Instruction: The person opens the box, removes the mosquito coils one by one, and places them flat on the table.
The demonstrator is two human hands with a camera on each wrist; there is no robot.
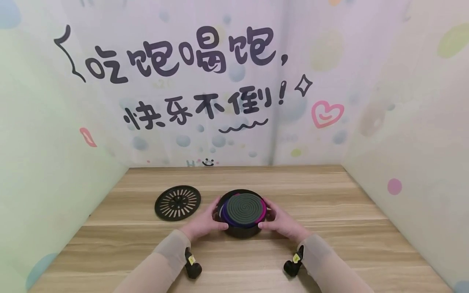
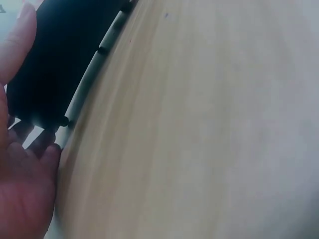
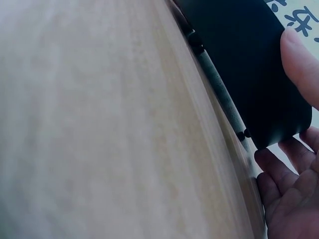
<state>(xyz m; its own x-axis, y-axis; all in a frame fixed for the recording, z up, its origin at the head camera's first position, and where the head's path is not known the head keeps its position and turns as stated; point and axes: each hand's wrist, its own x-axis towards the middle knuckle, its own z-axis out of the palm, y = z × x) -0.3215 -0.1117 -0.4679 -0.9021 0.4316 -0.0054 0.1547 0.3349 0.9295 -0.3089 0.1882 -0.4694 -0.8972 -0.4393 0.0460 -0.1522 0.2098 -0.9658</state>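
Farthest left on the desk (image 1: 329,195) lies a flat black slotted lid (image 1: 177,202), by itself, near the left hand (image 1: 203,223) but not touching it. The left hand presses the left wall of a round black tin (image 1: 242,230): thumb toward the front, fingers bent round the side. From the left wrist view the thumb tip lies on the dark wall and the other fingers tuck in beside the foot of the tin (image 2: 55,64), down at the desk (image 2: 199,129).

The tin stands upright at the middle of the desk, directly ahead of the person and just in front of both wrists. In it sits a grey-green spiral coil (image 1: 244,208), flat and face up, with a rim of purple and pink showing under its edge.

The right hand (image 1: 281,224) mirrors the left, clasped on the tin's right wall; from the right wrist view its thumb lies on the black side (image 3: 249,64) and the fingers curl near the base.

So the tin lies between the two hands, each equally near, gripped from opposite sides. The tin is round, so it has no long axis; its open face points up. The lid lies to the left, on the left hand's side and well apart from the right hand.
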